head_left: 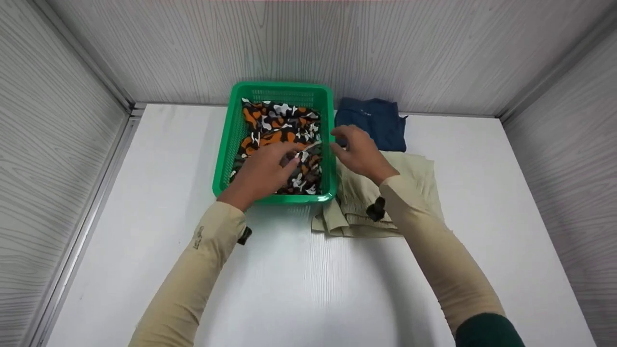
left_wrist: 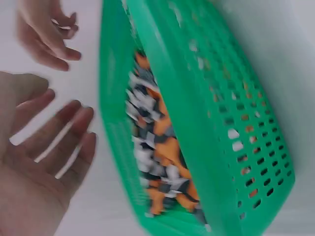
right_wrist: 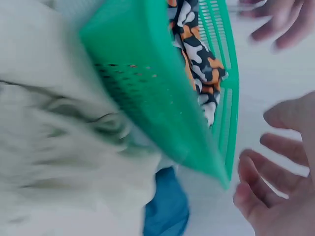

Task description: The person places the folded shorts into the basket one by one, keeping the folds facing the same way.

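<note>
- Grey wood-grain panels (head_left: 308, 48) enclose a white table (head_left: 308, 279) at the back and on both sides.
- Green basket (head_left: 299, 198), rectangular with perforated walls, stands at the rear of the table, left of centre, near the back panel.
- Camouflage-print cloth (head_left: 282, 124) in orange, black, white and grey lies inside the basket, below the level of the rim; its surface is creased.
- Left hand (head_left: 265, 169) is over the front part of the basket, above the cloth. Fingers are extended and parted, gripping nothing; the left wrist view shows them apart from the basket.
- Right hand (head_left: 359, 152) is raised by the right rim of the basket. Its fingers are loosely bent and spread, closed on nothing; the right wrist view shows its fingertips just beside the basket.
- Navy garment (head_left: 373, 120), folded, lies right of the basket by the back panel.
- Beige garment (head_left: 419, 178), folded with gathered creases, lies in front of the navy one, beside the basket, partly beneath the right forearm in the head view.
- Beige sleeves (head_left: 212, 241) cover both forearms; lettering on the left one is illegible.
</note>
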`<state>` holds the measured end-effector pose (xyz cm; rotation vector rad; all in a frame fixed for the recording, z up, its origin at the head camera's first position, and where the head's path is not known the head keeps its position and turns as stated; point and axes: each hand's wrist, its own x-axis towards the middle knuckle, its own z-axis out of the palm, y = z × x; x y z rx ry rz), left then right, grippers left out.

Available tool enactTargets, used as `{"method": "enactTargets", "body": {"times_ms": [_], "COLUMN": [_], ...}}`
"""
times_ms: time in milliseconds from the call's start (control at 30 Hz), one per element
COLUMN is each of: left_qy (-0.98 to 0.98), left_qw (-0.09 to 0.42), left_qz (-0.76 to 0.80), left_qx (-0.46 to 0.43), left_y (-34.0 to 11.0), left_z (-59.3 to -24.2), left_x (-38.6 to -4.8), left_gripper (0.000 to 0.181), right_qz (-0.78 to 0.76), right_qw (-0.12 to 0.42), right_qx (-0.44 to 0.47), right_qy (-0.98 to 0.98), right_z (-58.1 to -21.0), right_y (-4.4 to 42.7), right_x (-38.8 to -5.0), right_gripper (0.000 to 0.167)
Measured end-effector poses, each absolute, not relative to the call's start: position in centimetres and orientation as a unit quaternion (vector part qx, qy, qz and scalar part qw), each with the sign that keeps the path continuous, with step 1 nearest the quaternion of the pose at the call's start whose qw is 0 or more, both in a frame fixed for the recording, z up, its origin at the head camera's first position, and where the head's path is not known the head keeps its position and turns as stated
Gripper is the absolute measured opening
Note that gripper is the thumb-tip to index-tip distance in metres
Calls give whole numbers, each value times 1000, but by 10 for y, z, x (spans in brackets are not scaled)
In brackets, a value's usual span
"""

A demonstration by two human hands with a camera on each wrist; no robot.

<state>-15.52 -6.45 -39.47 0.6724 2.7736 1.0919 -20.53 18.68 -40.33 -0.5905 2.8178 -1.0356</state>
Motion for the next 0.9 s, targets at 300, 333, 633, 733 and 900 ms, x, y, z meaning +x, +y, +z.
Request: {"method": "enactTargets", "body": {"times_ms": [300, 333, 633, 733, 900], "left_qy": [875, 872, 869, 874, 877], "left_qw": [-4, 4, -18, -54, -85], "left_qz": [385, 385, 384, 386, 382], "left_qx": [293, 302, 310, 291, 280], "left_y": [-19, -12, 17, 18, 26], "left_z": [-451, -462, -519, -522, -517], "left_x": [-50, -41, -18, -22, -32], "left_gripper": [32, 33, 31, 23, 17], "right_qz": [-269, -249, -166, -156, -157], "right_qw": [19, 44, 92, 84, 91], "right_qx": [-83, -77, -67, -90, -133], "right_qy": [959, 964, 980, 980, 974], "right_z": [-483, -492, -531, -528, -523], "right_y": [213, 211, 206, 210, 219], "right_x": [-157, -151, -115, -108, -97], "right_gripper": [56, 62, 71, 70, 68]}}
